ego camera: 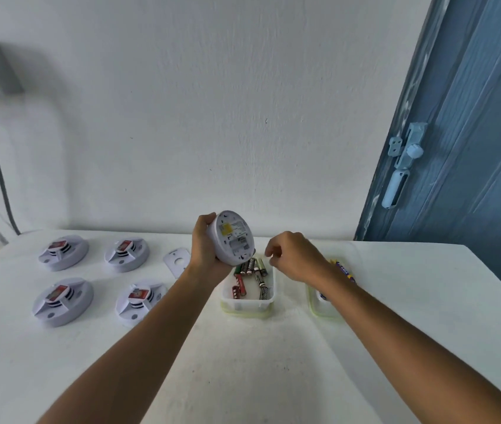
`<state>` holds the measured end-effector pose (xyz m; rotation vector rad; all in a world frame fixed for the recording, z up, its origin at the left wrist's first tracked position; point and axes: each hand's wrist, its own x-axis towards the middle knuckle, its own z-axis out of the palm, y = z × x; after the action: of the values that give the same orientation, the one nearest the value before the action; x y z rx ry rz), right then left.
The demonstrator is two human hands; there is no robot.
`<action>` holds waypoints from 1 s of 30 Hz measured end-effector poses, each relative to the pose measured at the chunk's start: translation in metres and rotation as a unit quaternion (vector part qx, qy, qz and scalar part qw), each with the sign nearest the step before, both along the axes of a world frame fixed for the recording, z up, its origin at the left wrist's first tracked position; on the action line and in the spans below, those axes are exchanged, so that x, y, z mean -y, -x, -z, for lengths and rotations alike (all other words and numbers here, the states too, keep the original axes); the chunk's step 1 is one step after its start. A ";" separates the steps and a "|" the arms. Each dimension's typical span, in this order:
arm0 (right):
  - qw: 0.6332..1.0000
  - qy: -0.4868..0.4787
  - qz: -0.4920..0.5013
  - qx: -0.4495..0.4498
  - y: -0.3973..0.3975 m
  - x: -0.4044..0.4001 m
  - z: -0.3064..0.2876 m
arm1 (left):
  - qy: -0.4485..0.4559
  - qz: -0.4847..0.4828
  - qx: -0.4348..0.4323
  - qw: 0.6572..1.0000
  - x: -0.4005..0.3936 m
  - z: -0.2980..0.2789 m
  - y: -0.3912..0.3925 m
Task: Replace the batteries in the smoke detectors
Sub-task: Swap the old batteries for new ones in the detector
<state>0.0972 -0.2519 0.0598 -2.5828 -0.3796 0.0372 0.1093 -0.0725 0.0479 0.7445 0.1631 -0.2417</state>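
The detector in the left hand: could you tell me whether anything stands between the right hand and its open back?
Nothing visible does. The right hand hovers beside the detector, above the tub of batteries, with open air between them.

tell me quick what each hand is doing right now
Left hand: grips the smoke detector, back side up, above the battery tub.
Right hand: fingers curled over the tub; whether they pinch anything cannot be told.

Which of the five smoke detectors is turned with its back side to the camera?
The detector held in the left hand; the four others lie face up on the table.
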 end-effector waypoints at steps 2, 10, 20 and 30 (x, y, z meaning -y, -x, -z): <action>0.999 0.036 -0.039 0.001 -0.003 -0.023 0.009 | 0.003 -0.011 0.001 1.000 -0.018 0.002 -0.002; 0.963 0.260 -0.060 -0.026 -0.011 -0.072 0.027 | -0.013 -0.038 -0.029 0.999 -0.058 0.015 -0.002; 0.974 0.222 -0.002 -0.047 -0.010 -0.093 0.040 | -0.010 -0.017 -0.046 0.999 -0.060 0.023 -0.007; 0.933 -0.282 0.121 -0.186 -0.015 -0.077 0.021 | 0.005 -0.017 -0.048 0.999 -0.068 0.019 -0.007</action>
<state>0.1121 -0.1749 0.0388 -1.9748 0.0690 0.2819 0.1159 -0.0045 0.0286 0.7210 0.2648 -0.2460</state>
